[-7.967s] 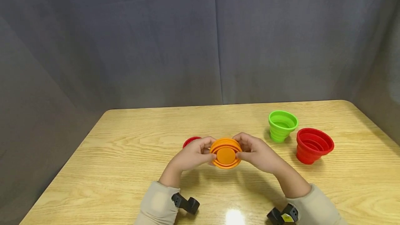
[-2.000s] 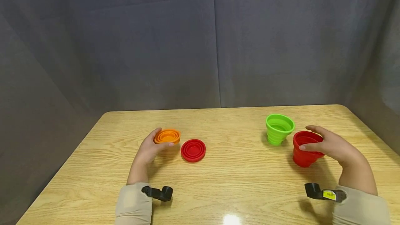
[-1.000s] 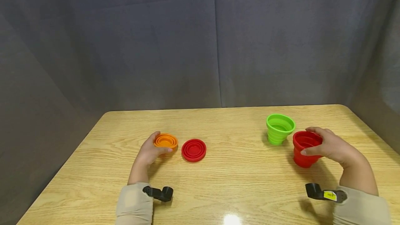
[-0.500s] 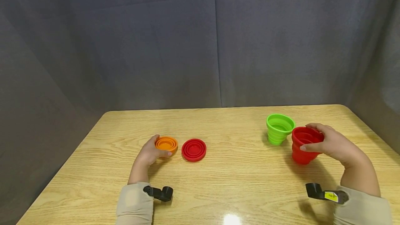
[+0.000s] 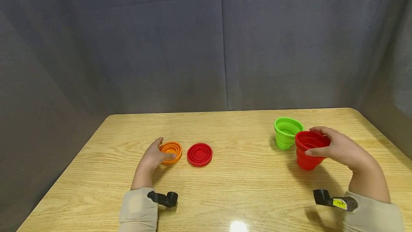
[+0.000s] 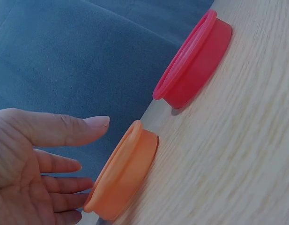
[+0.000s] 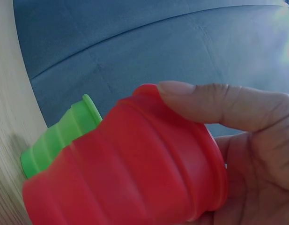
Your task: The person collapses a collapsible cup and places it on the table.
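Note:
In the head view, a flattened orange collapsible cup rests on the table beside a flattened red collapsible cup. My left hand is at the orange cup's left side. In the left wrist view its thumb stands clear of the rim, and its fingers are extended close to the orange cup; whether they touch is hard to tell. At the right, my right hand grips an expanded red collapsible cup by its rim, thumb on the near side. The far-side fingers are mostly hidden by the red cup.
An expanded green collapsible cup stands just behind and left of the tall red cup, partly covered by it. The wooden table ends at a grey cloth backdrop.
Both hands held the orange cup at mid-table earlier. Since then my left hand has lowered it beside the flat red cup and loosened. My right hand has shifted the tall red cup left.

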A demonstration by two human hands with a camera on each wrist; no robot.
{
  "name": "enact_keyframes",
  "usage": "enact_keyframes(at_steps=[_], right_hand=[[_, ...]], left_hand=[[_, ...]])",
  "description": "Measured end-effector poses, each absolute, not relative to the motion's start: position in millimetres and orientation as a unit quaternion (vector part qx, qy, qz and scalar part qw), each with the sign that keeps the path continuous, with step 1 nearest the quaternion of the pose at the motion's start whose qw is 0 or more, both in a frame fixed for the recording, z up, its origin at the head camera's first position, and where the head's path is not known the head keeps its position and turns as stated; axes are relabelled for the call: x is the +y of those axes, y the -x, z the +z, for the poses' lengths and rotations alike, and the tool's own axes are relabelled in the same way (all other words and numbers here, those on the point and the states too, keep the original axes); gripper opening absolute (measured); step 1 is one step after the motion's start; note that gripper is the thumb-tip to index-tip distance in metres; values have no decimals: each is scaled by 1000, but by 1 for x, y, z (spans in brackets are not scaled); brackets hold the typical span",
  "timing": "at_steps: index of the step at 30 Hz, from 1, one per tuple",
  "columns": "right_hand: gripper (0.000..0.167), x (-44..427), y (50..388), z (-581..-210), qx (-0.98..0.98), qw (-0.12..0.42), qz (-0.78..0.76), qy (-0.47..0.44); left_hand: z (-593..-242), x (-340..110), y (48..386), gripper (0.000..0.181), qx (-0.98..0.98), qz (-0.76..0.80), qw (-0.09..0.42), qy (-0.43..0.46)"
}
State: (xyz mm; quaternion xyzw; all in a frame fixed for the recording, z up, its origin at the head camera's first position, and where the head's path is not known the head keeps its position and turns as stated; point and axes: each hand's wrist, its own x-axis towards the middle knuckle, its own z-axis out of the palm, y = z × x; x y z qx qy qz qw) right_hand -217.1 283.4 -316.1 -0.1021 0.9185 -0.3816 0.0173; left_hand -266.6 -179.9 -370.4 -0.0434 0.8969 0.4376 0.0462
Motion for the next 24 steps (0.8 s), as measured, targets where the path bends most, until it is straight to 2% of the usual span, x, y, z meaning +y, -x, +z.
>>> enact_keyframes(at_steps=[24], right_hand=[[61,249,213,-307,907,-2,-387,167]], left_hand=[[-334,-152,249,80,914,405,13,-24]])
